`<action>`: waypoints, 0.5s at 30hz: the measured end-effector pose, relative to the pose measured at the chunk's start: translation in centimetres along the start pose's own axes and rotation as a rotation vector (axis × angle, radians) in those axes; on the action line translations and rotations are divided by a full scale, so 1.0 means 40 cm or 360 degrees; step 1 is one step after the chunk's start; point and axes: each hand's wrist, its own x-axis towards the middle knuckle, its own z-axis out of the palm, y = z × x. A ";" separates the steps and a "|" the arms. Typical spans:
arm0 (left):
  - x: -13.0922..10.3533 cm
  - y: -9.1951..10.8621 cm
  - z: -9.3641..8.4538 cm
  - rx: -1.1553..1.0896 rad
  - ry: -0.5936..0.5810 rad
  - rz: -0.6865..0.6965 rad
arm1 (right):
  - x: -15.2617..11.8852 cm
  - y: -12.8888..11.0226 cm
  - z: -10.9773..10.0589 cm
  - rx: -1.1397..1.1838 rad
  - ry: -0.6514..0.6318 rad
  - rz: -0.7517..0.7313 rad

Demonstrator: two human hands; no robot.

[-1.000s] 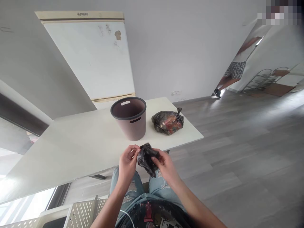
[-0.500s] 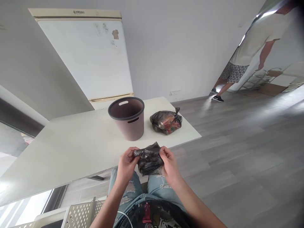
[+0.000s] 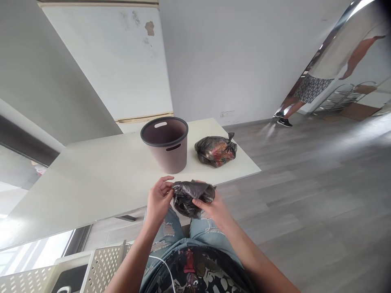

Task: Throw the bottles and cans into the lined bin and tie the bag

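Note:
A crumpled black plastic bag [image 3: 190, 197] is held between my two hands, over my lap at the table's front edge. My left hand [image 3: 159, 200] pinches its left side between thumb and fingers. My right hand [image 3: 213, 206] grips the other side, thumb in front and fingers partly hidden behind the plastic. Just beyond stands an upright mauve trash bin [image 3: 171, 156] with a dark rim and cut-out handles. To its right lies a knotted, filled black bag [image 3: 216, 151], with reddish contents showing through.
The white table [image 3: 100, 179] carries the bin and the filled bag. Behind it is a white refrigerator [image 3: 110, 61] against the wall. A person [image 3: 317, 81] stands at the far right near a metal rack [image 3: 339, 95]. A perforated beige basket [image 3: 102, 264] is at lower left.
My right hand has shifted, its thumb now across the front of the black bag, which has folded over and opened out somewhat. The view has tilted slightly downward.

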 end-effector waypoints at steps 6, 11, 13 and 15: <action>-0.003 0.017 -0.016 0.0084 -0.0127 -0.0092 | 0.014 0.034 -0.049 0.0117 0.0285 0.0042; -0.007 0.038 -0.042 0.0107 -0.0772 -0.0468 | 0.033 0.000 -0.123 0.0150 0.0286 0.0295; -0.009 0.048 -0.047 0.0064 -0.0852 -0.0536 | 0.042 -0.032 -0.142 0.0187 0.0212 0.0324; -0.009 0.057 -0.048 -0.0001 -0.0789 -0.0467 | 0.049 -0.061 -0.153 0.0181 0.0129 0.0305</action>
